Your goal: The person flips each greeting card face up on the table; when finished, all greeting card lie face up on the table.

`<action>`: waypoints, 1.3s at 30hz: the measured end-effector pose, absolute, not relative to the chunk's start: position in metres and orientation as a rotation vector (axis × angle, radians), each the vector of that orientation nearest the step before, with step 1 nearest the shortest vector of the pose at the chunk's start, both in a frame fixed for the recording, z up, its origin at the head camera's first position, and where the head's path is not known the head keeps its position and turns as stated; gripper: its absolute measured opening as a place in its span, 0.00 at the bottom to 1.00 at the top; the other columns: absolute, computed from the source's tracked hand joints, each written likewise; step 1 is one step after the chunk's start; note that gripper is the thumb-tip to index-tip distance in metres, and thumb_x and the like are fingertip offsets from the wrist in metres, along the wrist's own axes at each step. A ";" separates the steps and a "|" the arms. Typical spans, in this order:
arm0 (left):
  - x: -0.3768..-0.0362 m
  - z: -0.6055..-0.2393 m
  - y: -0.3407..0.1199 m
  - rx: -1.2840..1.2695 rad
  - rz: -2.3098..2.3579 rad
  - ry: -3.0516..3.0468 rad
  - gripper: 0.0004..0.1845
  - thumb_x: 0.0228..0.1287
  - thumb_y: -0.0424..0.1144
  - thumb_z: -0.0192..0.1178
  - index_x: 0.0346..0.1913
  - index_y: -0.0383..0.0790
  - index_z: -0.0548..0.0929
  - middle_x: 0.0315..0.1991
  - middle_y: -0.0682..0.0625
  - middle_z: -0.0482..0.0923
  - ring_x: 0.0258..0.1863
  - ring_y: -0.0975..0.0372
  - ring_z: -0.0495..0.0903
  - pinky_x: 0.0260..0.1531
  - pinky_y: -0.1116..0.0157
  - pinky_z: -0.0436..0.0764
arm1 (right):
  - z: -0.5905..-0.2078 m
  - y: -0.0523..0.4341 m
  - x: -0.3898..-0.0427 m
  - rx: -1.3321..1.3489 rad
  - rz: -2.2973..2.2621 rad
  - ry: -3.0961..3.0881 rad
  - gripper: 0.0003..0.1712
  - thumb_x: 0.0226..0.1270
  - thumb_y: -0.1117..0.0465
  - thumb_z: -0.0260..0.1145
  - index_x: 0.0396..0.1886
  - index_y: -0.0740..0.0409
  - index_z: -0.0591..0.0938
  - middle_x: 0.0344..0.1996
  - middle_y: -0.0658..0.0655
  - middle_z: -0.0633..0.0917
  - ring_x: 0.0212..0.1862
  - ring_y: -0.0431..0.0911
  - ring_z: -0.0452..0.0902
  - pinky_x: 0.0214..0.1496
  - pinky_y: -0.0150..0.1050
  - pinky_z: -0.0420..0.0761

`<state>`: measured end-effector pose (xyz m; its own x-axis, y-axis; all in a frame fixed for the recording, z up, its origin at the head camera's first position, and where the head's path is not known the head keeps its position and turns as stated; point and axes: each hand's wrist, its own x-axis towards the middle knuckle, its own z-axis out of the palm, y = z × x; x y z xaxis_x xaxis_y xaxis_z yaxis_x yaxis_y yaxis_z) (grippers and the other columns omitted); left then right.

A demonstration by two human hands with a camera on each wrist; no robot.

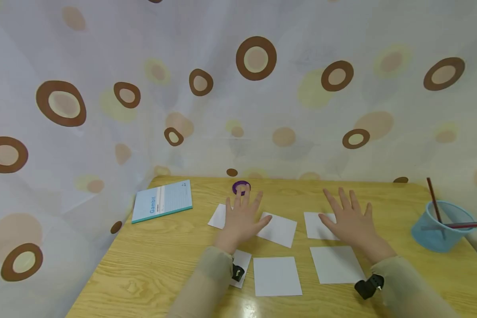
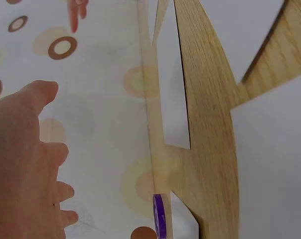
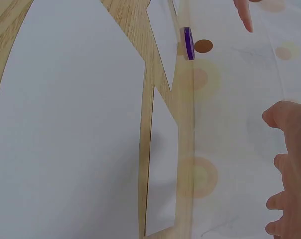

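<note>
Both hands hover over the table with fingers spread, holding nothing. My left hand [image 1: 242, 222] is above the far-left white paper squares, partly covering one small sheet [image 1: 217, 216] and the edge of a tilted sheet [image 1: 279, 229]. My right hand [image 1: 351, 223] hangs over the far-right sheet [image 1: 319, 226]. Nearer lie a middle sheet [image 1: 278, 276], a right sheet [image 1: 335, 265] and a left sheet [image 1: 242, 265] half hidden by the left wrist. A purple tape roll [image 2: 159, 216] lies just beyond the left fingertips. In the wrist views both hands stand apart from the papers.
A light-blue notebook [image 1: 163, 201] lies at the table's far left. On the right stands a blue cup [image 1: 437, 232] with a brown stick [image 1: 434, 198] and a red stick [image 1: 473, 225] in it. A patterned curtain [image 1: 294, 101] borders the wooden table [image 1: 143, 265].
</note>
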<state>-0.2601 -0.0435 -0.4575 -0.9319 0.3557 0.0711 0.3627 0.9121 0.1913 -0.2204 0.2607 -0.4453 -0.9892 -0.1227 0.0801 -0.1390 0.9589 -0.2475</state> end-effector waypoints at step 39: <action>-0.265 -0.471 0.043 -0.820 -0.020 -3.112 0.41 0.68 0.74 0.35 0.79 0.67 0.39 0.82 0.51 0.36 0.80 0.50 0.37 0.75 0.40 0.48 | -0.476 0.324 -0.216 0.360 0.254 -3.080 0.47 0.72 0.35 0.54 0.81 0.40 0.44 0.76 0.70 0.56 0.74 0.74 0.45 0.61 0.84 0.43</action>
